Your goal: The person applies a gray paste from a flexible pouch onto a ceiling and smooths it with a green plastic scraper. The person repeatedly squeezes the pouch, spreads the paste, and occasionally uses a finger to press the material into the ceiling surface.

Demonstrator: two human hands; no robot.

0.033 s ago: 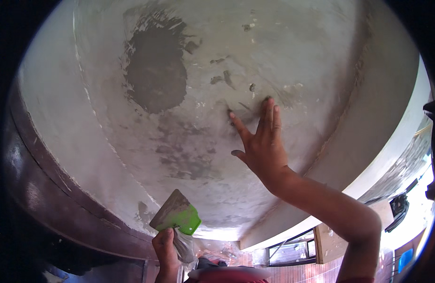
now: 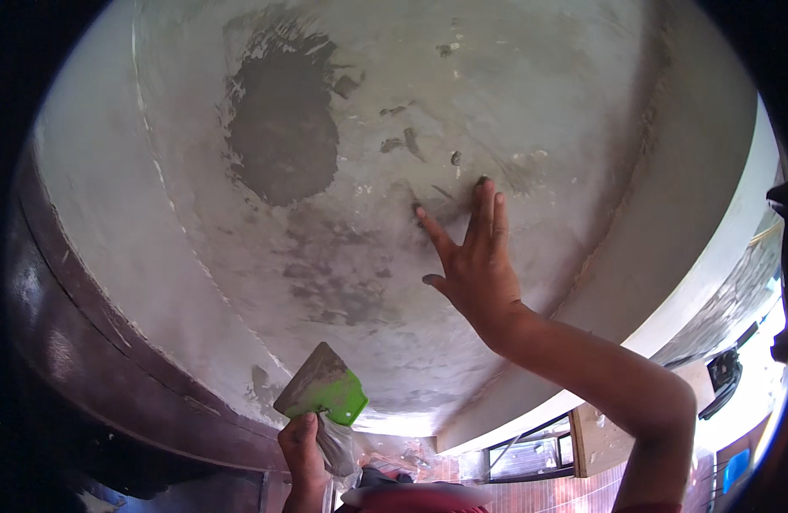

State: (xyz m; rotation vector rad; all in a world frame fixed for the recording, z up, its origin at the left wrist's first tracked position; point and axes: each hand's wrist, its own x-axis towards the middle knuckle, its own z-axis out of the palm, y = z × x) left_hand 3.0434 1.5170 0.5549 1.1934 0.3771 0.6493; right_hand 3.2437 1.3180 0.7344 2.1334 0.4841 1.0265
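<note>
My left hand [image 2: 300, 449] is closed around a putty knife [image 2: 327, 386] at the lower middle. Its broad blade is smeared with grey filler, and a green part shows at the right. A crumpled, translucent plastic bag [image 2: 336, 445] hangs beside the hand, under the knife. My right hand [image 2: 482, 265] is spread against the plastered wall [image 2: 531, 103], fingertips at some small dark marks, holding nothing. A grey smudge covers its thumb tip. Up and to the left of it, a large dark grey patch of filler [image 2: 283, 124] covers part of the wall.
Along the left runs a dark, glossy brown panel [image 2: 112, 368]. A raised band of wall [image 2: 693, 197] curves down the right side. Below are a reddish floor [image 2: 531, 496], a wooden board [image 2: 603, 440] beside a dark-framed pane [image 2: 531, 457], and a black bag-like thing [image 2: 723, 380].
The putty knife and my left hand have shifted very slightly to the right. My right hand stays spread on the wall, almost unmoved.
</note>
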